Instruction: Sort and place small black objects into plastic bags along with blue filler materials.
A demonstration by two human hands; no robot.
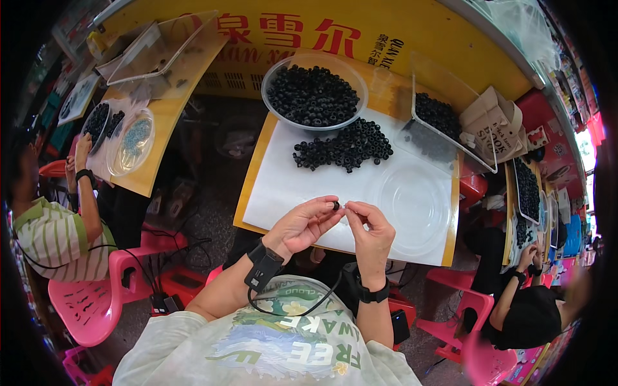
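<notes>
Over the near edge of the white sheet [270, 193], both my hands meet at the fingertips. My left hand [302, 225] pinches a small black ring-shaped bead [336, 206] between thumb and forefinger, palm turned up. Right beside it, the thumb and forefinger of my right hand [370, 231] are pressed together on something pale and too small to name. Farther off on the sheet lies a loose heap of the same black beads [347, 147]. Behind the heap stands a clear round bowl [362, 96] full of them. To the right of my hands lies a shallow clear round dish [412, 241].
A clear tilted bin [450, 151] with black beads stands at the right, near a paper bag [494, 122]. Co-workers sit at a left table [164, 128] and a right one. Pink chairs [96, 296] flank me. Cables run from my wristbands.
</notes>
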